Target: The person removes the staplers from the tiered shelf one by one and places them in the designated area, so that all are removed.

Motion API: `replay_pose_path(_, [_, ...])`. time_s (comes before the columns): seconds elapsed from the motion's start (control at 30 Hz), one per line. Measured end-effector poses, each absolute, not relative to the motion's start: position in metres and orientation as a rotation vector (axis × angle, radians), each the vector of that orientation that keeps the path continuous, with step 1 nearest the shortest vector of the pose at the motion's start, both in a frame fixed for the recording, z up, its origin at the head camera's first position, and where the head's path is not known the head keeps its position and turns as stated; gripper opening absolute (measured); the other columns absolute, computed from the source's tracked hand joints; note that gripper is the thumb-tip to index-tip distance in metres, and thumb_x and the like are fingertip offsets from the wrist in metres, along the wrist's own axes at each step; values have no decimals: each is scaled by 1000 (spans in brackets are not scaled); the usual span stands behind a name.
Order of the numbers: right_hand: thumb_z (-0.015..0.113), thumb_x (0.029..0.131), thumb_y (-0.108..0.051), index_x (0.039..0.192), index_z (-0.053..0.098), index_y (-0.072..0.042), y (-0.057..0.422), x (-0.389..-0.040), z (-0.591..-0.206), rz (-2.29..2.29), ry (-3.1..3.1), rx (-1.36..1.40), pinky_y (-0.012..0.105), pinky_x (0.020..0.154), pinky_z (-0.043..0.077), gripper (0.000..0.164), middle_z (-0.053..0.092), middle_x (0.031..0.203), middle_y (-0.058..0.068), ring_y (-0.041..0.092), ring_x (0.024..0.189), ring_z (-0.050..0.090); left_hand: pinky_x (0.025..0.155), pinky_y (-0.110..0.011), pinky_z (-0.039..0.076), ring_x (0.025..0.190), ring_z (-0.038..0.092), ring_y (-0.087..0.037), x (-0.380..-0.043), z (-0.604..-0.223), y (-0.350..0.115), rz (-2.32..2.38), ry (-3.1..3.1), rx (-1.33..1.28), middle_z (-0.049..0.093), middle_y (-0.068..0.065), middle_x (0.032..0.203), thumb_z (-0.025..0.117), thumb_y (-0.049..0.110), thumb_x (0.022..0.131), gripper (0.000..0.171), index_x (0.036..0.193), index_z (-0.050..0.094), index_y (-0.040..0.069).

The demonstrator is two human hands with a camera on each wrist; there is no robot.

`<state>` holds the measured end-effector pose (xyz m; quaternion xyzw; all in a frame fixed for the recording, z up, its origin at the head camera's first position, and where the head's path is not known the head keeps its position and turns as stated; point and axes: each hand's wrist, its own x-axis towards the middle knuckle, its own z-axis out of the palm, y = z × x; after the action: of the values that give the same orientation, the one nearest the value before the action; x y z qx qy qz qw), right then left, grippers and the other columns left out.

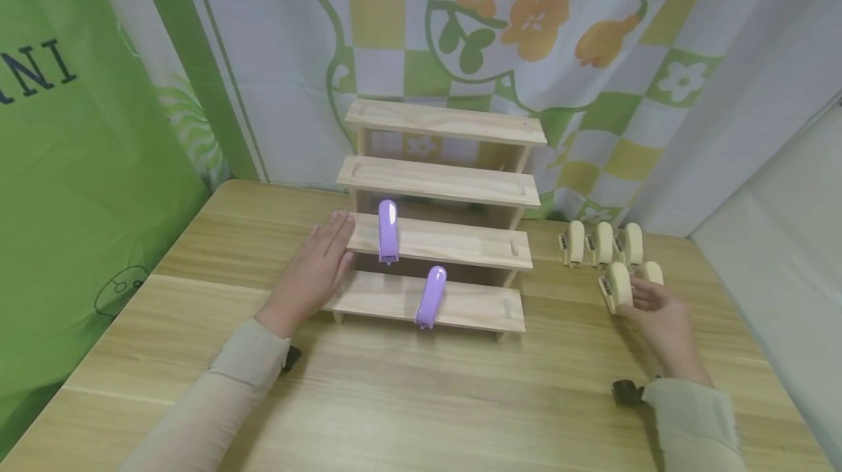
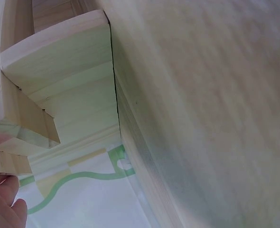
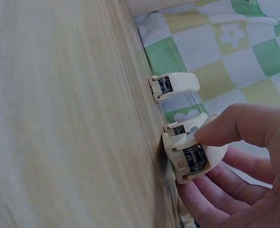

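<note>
My left hand (image 1: 309,275) rests with extended fingers against the left end of a wooden four-step display rack (image 1: 441,238). A purple stapler (image 1: 389,231) lies across the second step from the bottom, near that hand. Another purple stapler (image 1: 431,298) sits slightly angled on the lowest step. On the right, my right hand (image 1: 664,322) pinches a cream stapler (image 1: 618,287) between thumb and fingers, low over the table. Its dark spring shows in the right wrist view, with the thumb (image 3: 216,130) on one side. A further cream stapler (image 1: 652,272) stands partly hidden behind the hand.
Three cream staplers (image 1: 602,244) stand in a row at the table's back right. Behind the rack hangs a patterned curtain (image 1: 381,19), and a green cloth (image 1: 79,165) hangs at the left. A pale wall (image 1: 783,209) borders the wooden table (image 1: 421,399) on the right.
</note>
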<state>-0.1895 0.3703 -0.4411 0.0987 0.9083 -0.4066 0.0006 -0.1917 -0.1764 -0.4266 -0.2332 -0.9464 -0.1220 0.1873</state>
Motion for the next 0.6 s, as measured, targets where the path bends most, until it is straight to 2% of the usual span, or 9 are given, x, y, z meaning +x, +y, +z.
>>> replay_pose_path(0.1, [73, 91, -12, 150, 38, 5, 372, -189, -442, -1270, 2847, 287, 59, 100, 48, 71, 50, 142, 33, 36, 116, 59, 123, -56, 24, 150, 26, -39, -192, -426, -176, -347, -2670, -656, 28, -24, 162, 42, 22, 108, 57, 155, 28, -7])
replay_pose_path(0.13, [73, 91, -12, 150, 38, 6, 373, -189, -442, -1264, 2845, 280, 59, 99, 49, 71, 50, 142, 34, 40, 119, 57, 123, -56, 24, 150, 26, -39, -192, -426, -176, -346, -2673, -656, 27, -24, 162, 42, 22, 108, 57, 155, 28, -7])
replay_pose_path(0.2, [73, 91, -12, 149, 39, 7, 374, -189, -443, -1243, 2851, 267, 46, 94, 55, 71, 51, 141, 35, 43, 119, 57, 124, -56, 23, 150, 26, -39, -192, -425, -176, -346, -2677, -658, 27, -24, 162, 43, 22, 108, 57, 155, 27, -7])
replay_pose_path(0.3, [74, 91, -14, 148, 40, 8, 376, -190, -443, -1191, 2868, 258, 22, 79, 55, 69, 53, 139, 34, 28, 108, 63, 124, -56, 23, 151, 26, -39, -192, -426, -176, -341, -2679, -659, 26, -24, 162, 42, 23, 108, 58, 155, 27, -7])
replay_pose_path(0.37, [75, 91, -14, 147, 42, 8, 376, -191, -443, -1181, 2876, 248, 13, 72, 51, 69, 55, 137, 34, 14, 101, 62, 124, -56, 23, 151, 25, -38, -192, -426, -176, -342, -2678, -659, 27, -24, 162, 42, 23, 108, 58, 155, 27, -7])
replay_pose_path(0.43, [75, 90, -14, 146, 42, 8, 376, -191, -443, -1180, 2880, 234, 12, 72, 49, 68, 55, 136, 35, 3, 94, 57, 124, -56, 23, 151, 25, -38, -191, -426, -176, -345, -2676, -658, 26, -24, 162, 41, 23, 108, 58, 155, 27, -7])
replay_pose_path(0.5, [74, 90, -13, 146, 42, 9, 376, -191, -442, -1185, 2884, 217, 12, 71, 51, 68, 55, 135, 35, -2, 92, 54, 124, -56, 23, 151, 25, -38, -191, -426, -177, -347, -2673, -657, 27, -24, 162, 41, 23, 108, 58, 155, 27, -7])
replay_pose_path(0.57, [74, 90, -12, 146, 41, 10, 376, -191, -442, -1192, 2880, 203, 12, 71, 52, 68, 54, 135, 36, 3, 95, 58, 124, -56, 23, 151, 25, -38, -191, -426, -177, -347, -2671, -657, 27, -24, 162, 41, 22, 108, 58, 156, 27, -7])
replay_pose_path(0.6, [72, 91, -12, 147, 40, 10, 375, -190, -441, -1196, 2872, 200, 17, 76, 55, 68, 53, 136, 37, 11, 97, 62, 124, -56, 23, 151, 25, -38, -191, -426, -177, -345, -2668, -657, 27, -24, 162, 42, 22, 108, 58, 155, 27, -7])
